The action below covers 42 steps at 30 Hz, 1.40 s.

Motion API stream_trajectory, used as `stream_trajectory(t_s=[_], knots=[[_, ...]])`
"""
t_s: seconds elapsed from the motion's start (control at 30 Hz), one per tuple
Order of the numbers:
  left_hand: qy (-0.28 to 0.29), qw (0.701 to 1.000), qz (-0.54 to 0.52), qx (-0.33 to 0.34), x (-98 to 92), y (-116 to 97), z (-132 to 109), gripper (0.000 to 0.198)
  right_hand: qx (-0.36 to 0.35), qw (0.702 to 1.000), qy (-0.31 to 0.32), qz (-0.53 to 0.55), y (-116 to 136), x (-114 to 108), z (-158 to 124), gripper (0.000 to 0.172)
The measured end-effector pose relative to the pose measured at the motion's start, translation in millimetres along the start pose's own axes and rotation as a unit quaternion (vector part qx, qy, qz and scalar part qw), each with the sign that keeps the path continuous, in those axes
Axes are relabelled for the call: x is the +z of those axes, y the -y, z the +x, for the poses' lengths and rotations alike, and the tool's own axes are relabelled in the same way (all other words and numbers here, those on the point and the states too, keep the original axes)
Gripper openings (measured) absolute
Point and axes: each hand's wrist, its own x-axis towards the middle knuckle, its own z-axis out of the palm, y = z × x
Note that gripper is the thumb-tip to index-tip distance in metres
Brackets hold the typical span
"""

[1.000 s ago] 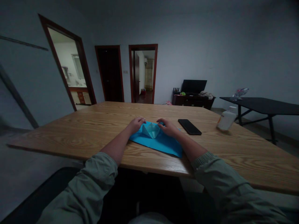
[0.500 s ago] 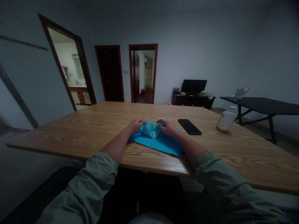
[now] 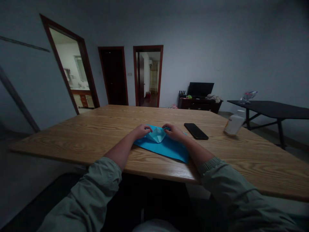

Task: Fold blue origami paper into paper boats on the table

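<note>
Between my hands is a piece of light blue folded paper (image 3: 157, 135), creased into a pointed shape with its tip toward me. It rests on a larger, darker blue sheet (image 3: 166, 150) lying on the wooden table. My left hand (image 3: 143, 130) pinches the left side of the folded paper, thumb and fingers close together. On the opposite side, my right hand (image 3: 173, 131) has its fingers closed on the paper's right edge. The far parts of the paper are partly covered by my fingers.
A black phone (image 3: 196, 131) lies right of the blue sheet. Farther right a white bottle (image 3: 234, 123) stands on the wooden table (image 3: 106, 129). Beyond are a black table (image 3: 272, 108) and a low cabinet with a screen (image 3: 201, 89).
The folded paper sits slightly lower and flatter, and its left side has shifted. My left fingers have moved a little down and inward. My right hand is nearly unchanged.
</note>
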Motion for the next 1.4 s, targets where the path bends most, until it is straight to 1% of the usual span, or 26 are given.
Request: stream_trajectory(t_s=[0.1, 0.3, 0.4, 0.57, 0.67, 0.77, 0.83, 0.9, 0.97, 1.0, 1.03, 1.1, 1.13, 1.17, 1.23, 1.3, 1.4], knots=[[0.019, 1.0, -0.007, 0.004, -0.3, -1, -1, 0.031, -0.009, 1.0, 0.0, 0.001, -3, 1, 1, 0.026], [0.025, 0.999, -0.023, 0.011, 0.4, 0, 0, 0.034, -0.02, 1.0, -0.012, 0.013, -6, 3, 2, 0.029], [0.034, 0.999, -0.023, 0.01, 0.5, 0, 0, 0.034, -0.013, 1.0, -0.004, 0.008, -5, 3, 2, 0.029], [0.046, 0.998, -0.032, 0.019, 0.8, 1, 1, 0.03, -0.02, 1.0, -0.003, 0.001, -3, 2, 1, 0.03], [0.047, 0.995, -0.074, 0.051, 0.8, 0, 0, 0.026, -0.025, 1.0, -0.007, 0.01, -2, 3, 1, 0.03], [0.047, 0.987, -0.136, 0.07, -0.2, -2, -1, 0.035, -0.021, 0.999, -0.025, 0.029, -3, 3, 2, 0.028], [0.044, 0.983, -0.17, 0.056, -0.8, -2, -1, 0.043, -0.025, 0.998, -0.039, 0.053, -4, 3, 2, 0.027], [0.024, 0.979, -0.203, 0.025, -0.2, -2, 1, 0.046, -0.032, 0.995, -0.061, 0.071, -3, 3, 3, 0.026], [-0.008, 0.971, -0.236, -0.025, 1.9, -1, 4, 0.045, -0.03, 0.993, -0.087, 0.077, 0, 2, 3, 0.026], [-0.017, 0.966, -0.253, -0.056, 3.4, -1, 5, 0.046, -0.028, 0.992, -0.098, 0.078, 2, 2, 2, 0.025], [-0.015, 0.958, -0.272, -0.088, 5.0, -2, 5, 0.048, -0.027, 0.991, -0.108, 0.079, 5, 2, 2, 0.026], [0.02, 0.938, -0.32, -0.132, 8.2, -5, 4, 0.052, -0.031, 0.989, -0.119, 0.083, 12, 2, 2, 0.026], [0.046, 0.925, -0.349, -0.141, 9.5, -7, 3, 0.052, -0.034, 0.988, -0.125, 0.085, 16, 2, 2, 0.026], [0.069, 0.912, -0.377, -0.144, 10.8, -10, 2, 0.05, -0.039, 0.987, -0.129, 0.085, 19, 3, 2, 0.027], [0.097, 0.894, -0.414, -0.141, 12.8, -14, -1, 0.046, -0.049, 0.986, -0.136, 0.079, 25, 4, 2, 0.027], [0.111, 0.89, -0.422, -0.136, 14.6, -18, -2, 0.044, -0.059, 0.985, -0.142, 0.074, 30, 5, 2, 0.028], [0.119, 0.898, -0.407, -0.119, 17.7, -18, -2, 0.046, -0.062, 0.982, -0.154, 0.093, 35, 6, 3, 0.028]])
